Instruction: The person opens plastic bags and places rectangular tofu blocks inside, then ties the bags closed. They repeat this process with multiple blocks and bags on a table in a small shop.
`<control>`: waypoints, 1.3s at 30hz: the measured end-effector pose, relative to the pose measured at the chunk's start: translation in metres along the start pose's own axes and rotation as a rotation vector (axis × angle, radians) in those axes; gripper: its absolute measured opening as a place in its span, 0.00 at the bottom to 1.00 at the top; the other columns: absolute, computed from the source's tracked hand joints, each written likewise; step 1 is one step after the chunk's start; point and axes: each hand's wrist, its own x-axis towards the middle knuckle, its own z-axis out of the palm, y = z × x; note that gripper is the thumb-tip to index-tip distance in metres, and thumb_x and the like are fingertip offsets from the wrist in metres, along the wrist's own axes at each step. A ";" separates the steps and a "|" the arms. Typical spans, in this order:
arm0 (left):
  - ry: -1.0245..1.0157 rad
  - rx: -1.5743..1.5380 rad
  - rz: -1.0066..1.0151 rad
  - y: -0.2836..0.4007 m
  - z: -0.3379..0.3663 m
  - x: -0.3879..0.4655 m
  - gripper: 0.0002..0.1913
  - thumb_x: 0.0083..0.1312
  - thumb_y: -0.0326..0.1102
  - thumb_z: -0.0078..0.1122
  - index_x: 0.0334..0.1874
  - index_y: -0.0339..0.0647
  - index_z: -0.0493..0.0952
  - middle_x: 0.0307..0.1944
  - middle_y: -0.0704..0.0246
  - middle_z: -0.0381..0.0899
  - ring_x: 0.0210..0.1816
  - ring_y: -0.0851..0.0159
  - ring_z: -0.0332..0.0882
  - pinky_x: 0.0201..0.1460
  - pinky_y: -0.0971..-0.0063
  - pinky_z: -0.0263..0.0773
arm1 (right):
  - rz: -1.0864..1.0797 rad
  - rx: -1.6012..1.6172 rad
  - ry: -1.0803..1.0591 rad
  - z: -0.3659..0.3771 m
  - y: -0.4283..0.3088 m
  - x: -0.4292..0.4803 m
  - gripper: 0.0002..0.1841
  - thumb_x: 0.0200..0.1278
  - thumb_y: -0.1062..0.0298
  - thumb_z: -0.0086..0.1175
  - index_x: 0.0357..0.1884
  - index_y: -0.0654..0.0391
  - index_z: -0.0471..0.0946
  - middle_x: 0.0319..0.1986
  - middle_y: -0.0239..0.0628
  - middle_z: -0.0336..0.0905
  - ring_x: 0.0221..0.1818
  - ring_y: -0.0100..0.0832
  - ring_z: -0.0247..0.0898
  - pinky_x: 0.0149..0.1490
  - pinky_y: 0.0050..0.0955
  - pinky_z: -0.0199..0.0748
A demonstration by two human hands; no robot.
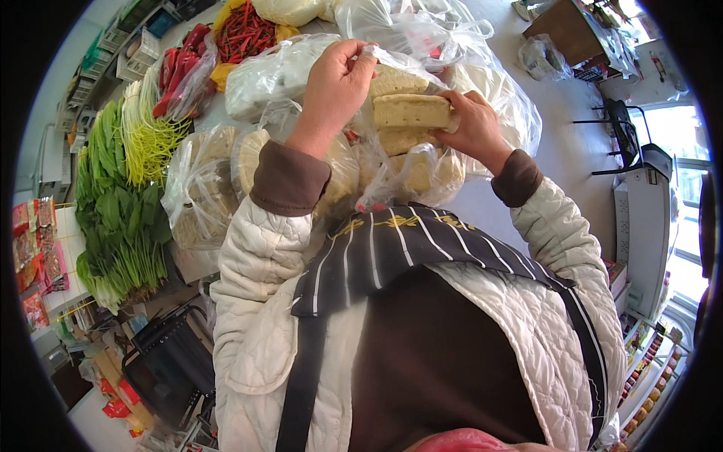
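Observation:
My left hand [338, 82] pinches the rim of a clear plastic bag [395, 56] and holds it up. Inside the bag's mouth, pale yellow blocks that look like tofu lie stacked. My right hand [475, 125] grips the right end of one block [411, 113], thumb below and fingers above. A second block [398, 85] lies just beyond it, and another [402, 140] shows on the near side. Knotted plastic [390, 181] covers part of the pile close to my apron [406, 234]. The bottom of the bag is hidden.
More bagged blocks [204, 192] sit left of my hands, with white plastic bags [277, 76] beyond. Further left are leafy greens [127, 226], yellow chives [144, 141], red peppers [183, 68] and dried chillies [245, 34]. A black chair [621, 133] stands at the right.

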 end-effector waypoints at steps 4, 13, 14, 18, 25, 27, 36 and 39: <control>-0.008 -0.040 0.006 0.001 -0.001 -0.004 0.13 0.74 0.39 0.56 0.50 0.37 0.79 0.33 0.73 0.83 0.33 0.79 0.75 0.38 0.84 0.70 | -0.175 -0.081 0.073 0.010 0.001 -0.004 0.34 0.41 0.64 0.69 0.57 0.44 0.75 0.55 0.32 0.79 0.56 0.40 0.72 0.60 0.42 0.68; 0.007 0.032 0.090 -0.002 -0.003 0.000 0.11 0.73 0.37 0.56 0.49 0.36 0.78 0.34 0.72 0.84 0.33 0.79 0.74 0.40 0.85 0.69 | -0.026 0.084 -0.048 -0.038 -0.023 0.009 0.21 0.55 0.61 0.64 0.52 0.48 0.81 0.49 0.40 0.83 0.44 0.43 0.79 0.52 0.39 0.77; 0.003 0.040 0.084 -0.002 -0.002 0.001 0.11 0.73 0.37 0.56 0.49 0.36 0.78 0.34 0.72 0.83 0.33 0.79 0.74 0.40 0.85 0.69 | -0.133 0.120 0.004 -0.032 -0.032 0.014 0.16 0.60 0.60 0.60 0.50 0.49 0.82 0.40 0.41 0.84 0.36 0.43 0.81 0.44 0.38 0.79; 0.003 0.049 0.093 -0.001 -0.003 0.003 0.11 0.73 0.37 0.57 0.49 0.36 0.78 0.34 0.73 0.83 0.33 0.79 0.74 0.39 0.84 0.69 | -0.164 -0.010 -0.119 0.002 -0.055 0.043 0.21 0.60 0.60 0.59 0.57 0.48 0.77 0.47 0.42 0.82 0.46 0.44 0.80 0.47 0.40 0.77; 0.128 0.089 0.148 -0.020 -0.006 -0.010 0.12 0.70 0.36 0.60 0.50 0.35 0.78 0.43 0.64 0.77 0.37 0.69 0.79 0.39 0.77 0.75 | -0.220 -0.309 -0.232 0.039 -0.024 0.103 0.36 0.51 0.60 0.65 0.65 0.49 0.68 0.53 0.41 0.79 0.47 0.48 0.80 0.45 0.45 0.77; 0.136 0.098 0.044 -0.032 -0.006 -0.019 0.13 0.69 0.35 0.60 0.51 0.34 0.77 0.43 0.63 0.78 0.38 0.69 0.80 0.41 0.75 0.75 | -0.207 -0.320 -0.257 0.043 -0.018 0.108 0.37 0.49 0.60 0.66 0.65 0.49 0.67 0.50 0.39 0.79 0.44 0.48 0.80 0.43 0.45 0.77; 0.135 -0.028 -0.188 -0.091 0.013 -0.042 0.13 0.67 0.33 0.60 0.48 0.31 0.78 0.43 0.60 0.82 0.38 0.65 0.82 0.44 0.72 0.77 | -0.338 -0.287 -0.063 0.035 -0.017 0.101 0.30 0.44 0.58 0.69 0.53 0.50 0.72 0.42 0.38 0.78 0.45 0.46 0.78 0.46 0.45 0.76; 0.132 -0.002 -0.201 -0.095 0.013 -0.045 0.13 0.66 0.33 0.61 0.47 0.31 0.78 0.43 0.59 0.82 0.38 0.63 0.83 0.44 0.71 0.77 | -0.263 -0.330 -0.148 0.031 -0.017 0.098 0.33 0.45 0.55 0.69 0.56 0.50 0.72 0.48 0.38 0.77 0.48 0.46 0.77 0.49 0.46 0.76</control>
